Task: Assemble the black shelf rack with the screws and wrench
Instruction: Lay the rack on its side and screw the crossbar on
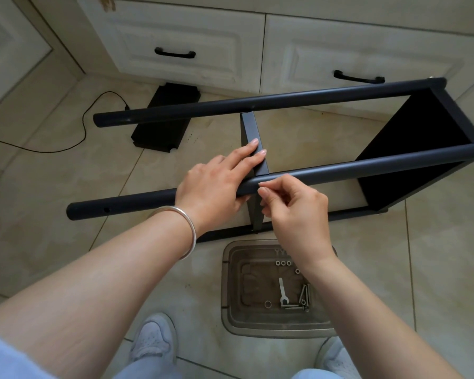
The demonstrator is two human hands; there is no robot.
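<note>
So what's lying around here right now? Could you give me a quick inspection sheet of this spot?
Surface: beige tiled floor.
Job's things: black shelf rack on its side; middle shelf panel between tubes; loose shelf panel by the cabinet; wrench, screws, washers on a grey lid.
Clutter: nothing seen.
Fingers: left hand steadies panel and tube; right hand pinches at the tube, contents unclear.
Cables: black cable on floor.
Surroundings: cream cabinet drawers.

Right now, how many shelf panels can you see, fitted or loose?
3: one fixed at the rack's right end, one held upright mid-rack by the left hand, one loose on the floor near the cabinet. Others may be out of frame.
</note>
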